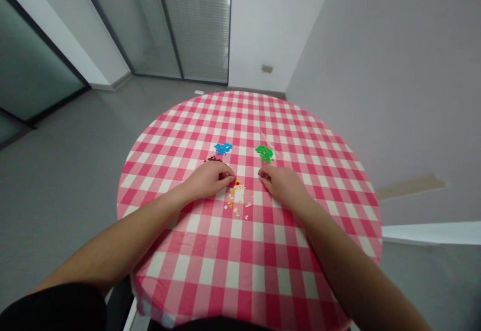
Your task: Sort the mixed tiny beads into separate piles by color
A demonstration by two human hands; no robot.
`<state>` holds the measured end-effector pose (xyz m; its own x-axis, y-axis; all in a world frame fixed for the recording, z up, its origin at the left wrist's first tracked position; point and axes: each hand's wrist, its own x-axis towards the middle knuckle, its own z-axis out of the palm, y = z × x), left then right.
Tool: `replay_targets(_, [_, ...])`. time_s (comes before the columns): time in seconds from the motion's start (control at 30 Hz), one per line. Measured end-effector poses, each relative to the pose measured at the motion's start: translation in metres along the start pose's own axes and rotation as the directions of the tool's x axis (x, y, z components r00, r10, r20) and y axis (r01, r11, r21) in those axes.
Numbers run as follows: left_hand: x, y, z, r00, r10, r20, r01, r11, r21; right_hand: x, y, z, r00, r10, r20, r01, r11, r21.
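Note:
My left hand [211, 179] rests low over the table with thumb and forefinger pinched together. Right at those fingertips is a small yellow-and-red piece [237, 182]; whether they grip it or only touch it is unclear. On the other side, my right hand [283, 185] is closed too, its fingers curled in, and anything between them is too small to see. Between and below the hands lie scattered small white and yellow pieces [236, 211]. Dark brown pieces [214, 159] lie just beyond my left hand, partly covered by it. A heap of green pieces [265, 154] sits beyond my right fingertips.
A pile of blue pieces [223, 148] lies farther back on the left. Everything is on a round table with a red-and-white checked cloth [244, 256]. Behind it stand glass partitions [195, 25] and a pale wall [394, 70] on the right.

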<state>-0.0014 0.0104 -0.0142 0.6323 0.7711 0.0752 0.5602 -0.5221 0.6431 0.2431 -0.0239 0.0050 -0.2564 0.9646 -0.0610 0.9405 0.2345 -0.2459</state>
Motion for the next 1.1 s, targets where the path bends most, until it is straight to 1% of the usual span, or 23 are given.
replay_targets(0.1, [0.0, 0.0, 0.0, 1.0, 0.005, -0.009, -0.005, 1.0, -0.008, -0.002, -0.002, 0.0, 1.0, 0.006, 0.002, -0.006, 0.999, -0.037])
replay_targets(0.27, [0.0, -0.001, 0.0, 0.999, -0.024, -0.03, 0.024, 0.999, -0.029, -0.001, 0.002, -0.002, 1.0, 0.005, -0.024, -0.005, 1.0, 0.001])
replay_targets(0.37, [0.0, -0.001, 0.0, 0.999, -0.027, -0.032, 0.026, 0.999, -0.028, 0.0, 0.004, -0.001, 0.999, -0.023, -0.047, 0.024, 0.999, 0.022])
replay_targets(0.57, [-0.001, 0.0, -0.002, 0.998, -0.036, -0.048, 0.035, 0.999, -0.019, 0.001, 0.0, 0.006, 0.99, -0.114, -0.086, 0.12, 0.99, 0.077])
replay_targets(0.77, [-0.001, -0.003, -0.004, 0.995, -0.058, -0.084, 0.059, 0.998, 0.01, 0.006, 0.0, 0.014, 0.992, -0.052, -0.119, 0.061, 0.995, 0.079])
replay_targets(0.87, [-0.001, -0.004, -0.005, 0.995, -0.055, -0.078, 0.056, 0.998, 0.013, 0.009, 0.002, 0.016, 0.989, -0.022, -0.144, 0.034, 0.996, 0.082])
replay_targets(0.93, [0.0, -0.003, -0.006, 0.998, -0.031, -0.057, 0.032, 0.999, 0.014, 0.01, 0.004, 0.015, 0.988, -0.003, -0.157, 0.016, 0.997, 0.081])
replay_targets(1.0, [0.0, -0.002, -0.007, 1.0, 0.026, -0.017, -0.026, 0.999, 0.02, 0.01, 0.005, 0.014, 0.985, 0.012, -0.172, 0.002, 0.997, 0.083])
replay_targets(1.07, [0.0, 0.0, -0.007, 0.996, 0.088, 0.028, -0.088, 0.996, 0.029, 0.008, 0.003, 0.013, 0.983, -0.033, -0.18, 0.052, 0.994, 0.1])
replay_targets(1.1, [0.0, 0.001, -0.007, 0.993, 0.107, 0.047, -0.108, 0.994, 0.033, 0.007, 0.002, 0.012, 0.98, -0.087, -0.176, 0.108, 0.987, 0.115])
